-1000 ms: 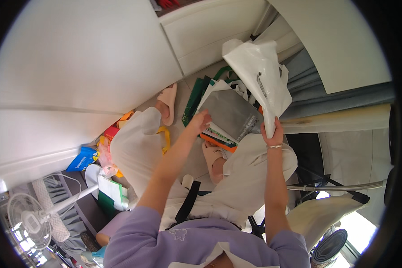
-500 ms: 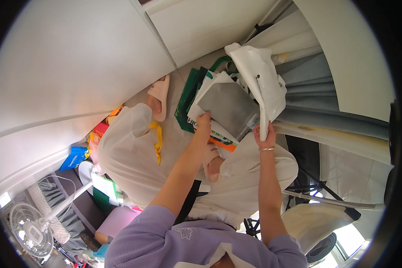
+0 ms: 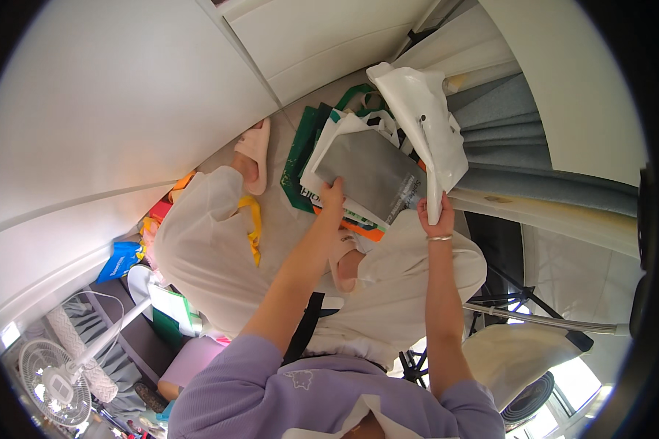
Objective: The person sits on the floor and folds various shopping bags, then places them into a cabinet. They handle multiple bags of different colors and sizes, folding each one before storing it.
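Note:
On the floor between my feet lies a pile of flat, folded bags. A flat grey printed piece point(image 3: 370, 168), a bag or sleeve, lies on top. My left hand point(image 3: 333, 194) pinches its near-left edge, thumb on the upper face. With fingers closed, my right hand point(image 3: 436, 212) grips the lower end of a white plastic bag point(image 3: 426, 121), which leans up and away on the pile's right side. Under the grey piece show white layers, an orange edge point(image 3: 370, 234) and a dark green bag point(image 3: 294, 164) with a looped green handle point(image 3: 359, 94).
White cabinet fronts point(image 3: 124, 95) rise left and ahead. Grey-blue curtains point(image 3: 498, 132) hang at the right, by a black folding frame point(image 3: 516, 296). My slippered feet point(image 3: 252, 146) flank the pile. A white fan point(image 3: 55, 380) and a blue bag point(image 3: 117, 261) are at the lower left.
The view has shifted slightly. More of the grey piece's printed corner shows beside my right hand. Both hands keep their holds.

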{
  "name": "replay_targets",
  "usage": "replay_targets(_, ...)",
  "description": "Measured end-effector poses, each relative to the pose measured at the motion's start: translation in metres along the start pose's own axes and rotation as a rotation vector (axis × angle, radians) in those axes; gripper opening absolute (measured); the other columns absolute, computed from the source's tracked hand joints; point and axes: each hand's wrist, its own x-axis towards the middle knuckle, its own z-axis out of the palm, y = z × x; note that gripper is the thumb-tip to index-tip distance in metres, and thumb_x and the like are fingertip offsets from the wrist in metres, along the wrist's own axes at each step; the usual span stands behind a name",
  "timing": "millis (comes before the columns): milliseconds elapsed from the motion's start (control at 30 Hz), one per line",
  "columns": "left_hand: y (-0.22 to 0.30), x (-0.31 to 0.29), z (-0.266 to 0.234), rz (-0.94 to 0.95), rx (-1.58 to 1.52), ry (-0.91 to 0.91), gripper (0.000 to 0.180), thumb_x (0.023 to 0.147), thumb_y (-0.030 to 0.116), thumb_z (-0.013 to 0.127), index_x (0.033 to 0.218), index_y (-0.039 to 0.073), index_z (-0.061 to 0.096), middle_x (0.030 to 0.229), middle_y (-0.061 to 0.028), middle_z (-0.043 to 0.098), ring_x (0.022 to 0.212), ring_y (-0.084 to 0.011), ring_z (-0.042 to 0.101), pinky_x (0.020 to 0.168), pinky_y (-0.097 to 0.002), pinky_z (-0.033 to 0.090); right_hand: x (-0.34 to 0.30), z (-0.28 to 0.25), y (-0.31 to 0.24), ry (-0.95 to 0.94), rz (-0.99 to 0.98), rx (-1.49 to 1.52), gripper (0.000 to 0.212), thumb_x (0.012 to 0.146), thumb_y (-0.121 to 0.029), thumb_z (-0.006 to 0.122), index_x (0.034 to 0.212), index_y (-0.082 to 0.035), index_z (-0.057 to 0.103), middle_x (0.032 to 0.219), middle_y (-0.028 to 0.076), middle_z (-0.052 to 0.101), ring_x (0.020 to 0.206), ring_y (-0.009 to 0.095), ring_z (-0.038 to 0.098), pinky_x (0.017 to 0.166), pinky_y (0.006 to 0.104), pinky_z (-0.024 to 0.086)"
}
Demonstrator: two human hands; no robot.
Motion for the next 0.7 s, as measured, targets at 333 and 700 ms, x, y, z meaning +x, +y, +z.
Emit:
replay_targets(333, 0.029, -0.027, -0.002, -0.031, 0.065, -0.387, 0.040, 0.076, 0.026, 0.045, 0.105, 0.001, 0.034, 0.100, -0.0134, 0.046, 0.088, -0.0228, 0.049, 0.071, -0.0351, 0.041, 0.007, -0.016, -0.004, -0.185, 0.048, 0.021, 0.022, 0.076, -0.021, 0.046, 0.093, -0.007, 0.047, 0.085, 0.008, 0.055, 0.077, 0.021, 0.052, 0.064, 0.0337, 0.043)
replay_targets(700, 0.003, 0.004, -0.029, -0.001, 0.417, -0.293, 0.042, 0.078, 0.028, 0.037, 0.088, -0.012, 0.041, 0.069, -0.0176, 0.056, 0.053, -0.0241, 0.057, 0.047, -0.0285, 0.045, -0.005, 0.005, -0.007, -0.129, 0.011, -0.009, 0.020, 0.076, -0.019, 0.048, 0.090, -0.006, 0.048, 0.085, 0.008, 0.054, 0.072, 0.020, 0.051, 0.063, 0.0327, 0.042)
